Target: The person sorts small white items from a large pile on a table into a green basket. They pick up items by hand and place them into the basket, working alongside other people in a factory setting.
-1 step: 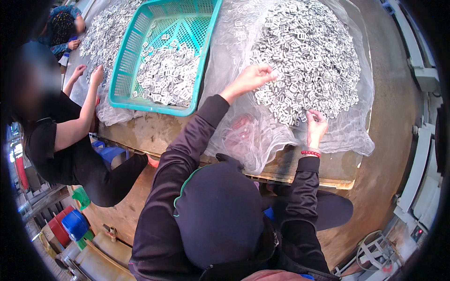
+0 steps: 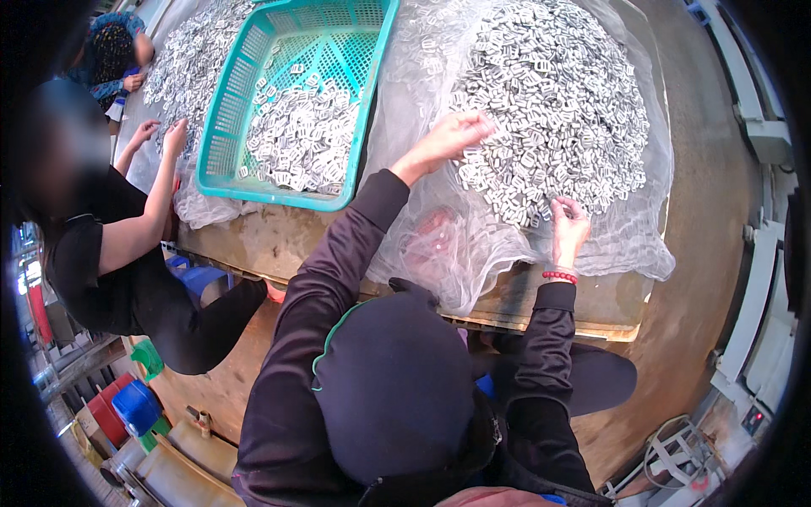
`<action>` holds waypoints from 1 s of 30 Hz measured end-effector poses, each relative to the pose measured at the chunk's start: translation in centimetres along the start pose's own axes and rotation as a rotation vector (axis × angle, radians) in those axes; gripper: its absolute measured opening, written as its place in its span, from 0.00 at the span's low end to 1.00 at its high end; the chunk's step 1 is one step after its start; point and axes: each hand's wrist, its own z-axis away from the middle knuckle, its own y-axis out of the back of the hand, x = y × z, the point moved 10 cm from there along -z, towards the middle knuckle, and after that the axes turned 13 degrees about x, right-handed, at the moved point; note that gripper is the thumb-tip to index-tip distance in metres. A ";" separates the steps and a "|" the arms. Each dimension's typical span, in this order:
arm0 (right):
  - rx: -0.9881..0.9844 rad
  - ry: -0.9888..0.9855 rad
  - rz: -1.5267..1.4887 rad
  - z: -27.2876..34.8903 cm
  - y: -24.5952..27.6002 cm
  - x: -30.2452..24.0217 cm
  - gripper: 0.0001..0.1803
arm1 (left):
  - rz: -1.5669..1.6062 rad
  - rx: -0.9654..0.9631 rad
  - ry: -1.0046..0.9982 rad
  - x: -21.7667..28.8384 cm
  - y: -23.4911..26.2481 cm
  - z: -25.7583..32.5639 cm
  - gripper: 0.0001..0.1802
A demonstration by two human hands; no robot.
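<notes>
Bright, even daylight; fisheye bends dark rim, left edge perhaps blurred

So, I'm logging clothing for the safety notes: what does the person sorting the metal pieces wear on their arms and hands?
Both arms are in long dark sleeves reaching the wrists. The left hand is bare, no glove. The right hand is bare too, with a red beaded bracelet at the wrist, just above the cuff. No rings or watch can be made out.

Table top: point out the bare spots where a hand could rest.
Bare wood shows on the table in front of the teal basket, and along the near edge under the right hand. The heap of grey clips on the mesh sheet, touched by the left hand, is crowded.
</notes>
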 end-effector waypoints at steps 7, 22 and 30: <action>-0.055 0.320 0.438 2.1 -3.4 0.5 0.22 | 1.174 -0.369 0.327 3.4 -3.2 2.3 0.07; -0.132 0.426 0.447 1.6 -3.5 0.6 0.32 | 1.511 -0.285 0.587 -0.8 -6.4 3.7 0.23; -0.063 -0.001 -0.156 1.4 -0.8 0.4 0.14 | 0.916 -0.268 0.469 -2.6 -3.8 3.2 0.19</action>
